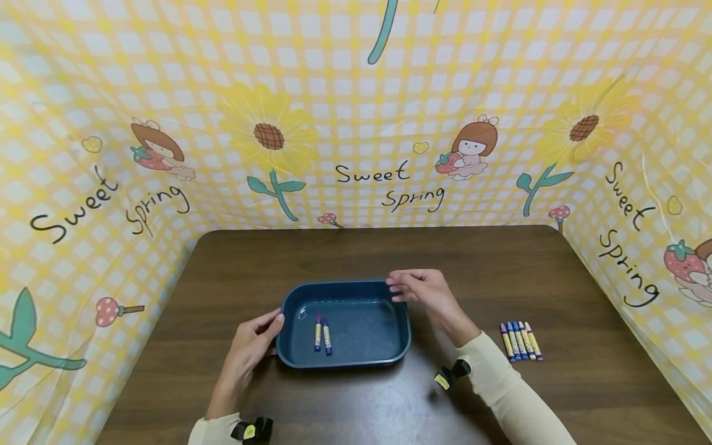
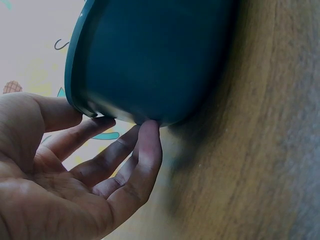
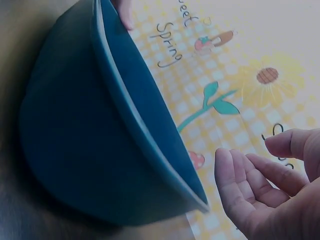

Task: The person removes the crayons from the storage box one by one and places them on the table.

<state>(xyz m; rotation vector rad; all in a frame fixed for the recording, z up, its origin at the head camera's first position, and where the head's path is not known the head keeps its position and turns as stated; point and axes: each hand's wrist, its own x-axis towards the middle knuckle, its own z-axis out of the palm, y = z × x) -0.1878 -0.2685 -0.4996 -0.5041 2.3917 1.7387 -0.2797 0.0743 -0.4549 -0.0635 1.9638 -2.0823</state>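
Backdrop cloth: yellow check, "Sweet Spring" all over it, wrapping the far side and both ends from what my feed shows.
Table: dark wood, everything I'm dealing with sits on it.
Blue tray: middle of the table, flat as far as I can tell, one pair of crayons inside.
Left hand: gripping the tray's left end, thumb at the rim, fingers against the outer wall. I'd call that steadying.
Right hand: nothing in it, fingers loosely bent, thumb apart from them, by the tray's far right corner. The right wrist cam shows a gap to the rim.
Crayon row: five by my count, lined up on the table right of the tray, just past the right sleeve.
Crayon pair: lying side by side in the tray's left half, purple-ish tips pointing away from me.
Step, my guess: sorting crayons between tray and table, right hand between grabs. Can't tell which direction.
Next move, imo: left holds the tray, right needs a clean fingertip pinch on one crayon without nudging its neighbours.
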